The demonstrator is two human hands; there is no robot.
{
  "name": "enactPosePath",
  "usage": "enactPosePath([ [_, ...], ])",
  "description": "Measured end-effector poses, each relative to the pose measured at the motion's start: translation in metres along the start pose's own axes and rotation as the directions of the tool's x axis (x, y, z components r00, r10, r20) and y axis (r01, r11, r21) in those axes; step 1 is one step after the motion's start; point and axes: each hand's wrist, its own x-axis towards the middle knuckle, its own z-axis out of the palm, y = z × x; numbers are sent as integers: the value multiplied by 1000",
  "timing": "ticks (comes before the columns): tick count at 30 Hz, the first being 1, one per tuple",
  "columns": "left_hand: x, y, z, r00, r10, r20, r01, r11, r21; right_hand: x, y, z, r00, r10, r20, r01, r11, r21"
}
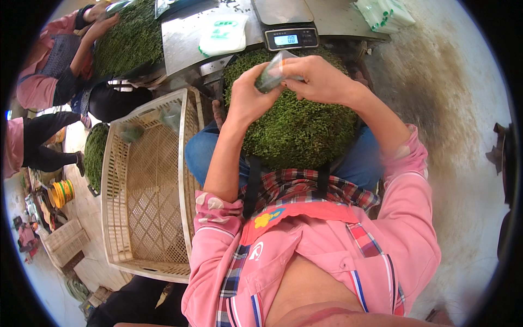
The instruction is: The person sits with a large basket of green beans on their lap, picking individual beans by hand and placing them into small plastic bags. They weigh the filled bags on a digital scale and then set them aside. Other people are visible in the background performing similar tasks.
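Note:
My left hand [250, 94] grips a small clear plastic bag [267, 79] with greens inside, held at a tilt. The fingers of my right hand [320, 79] close on the same bag from the other side, partly hiding it. A thin orange strip shows beside the right fingers; what it is I cannot tell. Below both hands, a round tub heaped with small-leaved green sprouts [300, 126] sits at my lap, between my knees. Just beyond it, at the edge of the metal table [179, 45], stands a digital scale [284, 12] with a lit display and a bare pan.
Flat printed plastic bags [224, 34] lie left of the scale, and another bundle [384, 16] lies at the right. To my left, a cream plastic crate [153, 196] holds a few filled bags [130, 133]. A co-worker's hands [100, 22] are over another heap of greens [130, 45].

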Motion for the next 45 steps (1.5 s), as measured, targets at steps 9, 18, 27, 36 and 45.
enactPosePath([
  [9, -10, -27, -9, 990, 113, 83, -120, 990, 79, 7, -4, 18, 995, -41, 93, 40, 999, 7],
  [18, -10, -19, -43, 980, 166, -109, -174, 983, -60, 48, -33, 34, 951, -171, -256, 132, 978, -163],
  [27, -24, -39, -86, 965, 114, -237, -118, 993, -1, 70, -59, 62, 942, -155, -297, 130, 986, -102],
  [36, -51, -108, -145, 865, -82, -495, -16, 981, -191, 73, -76, 69, 982, 92, -165, -6, 888, 460],
  [45, -124, -291, -221, 160, -314, -936, 451, 866, -214, 19, -27, 74, 954, 252, -165, -172, 905, 389],
])
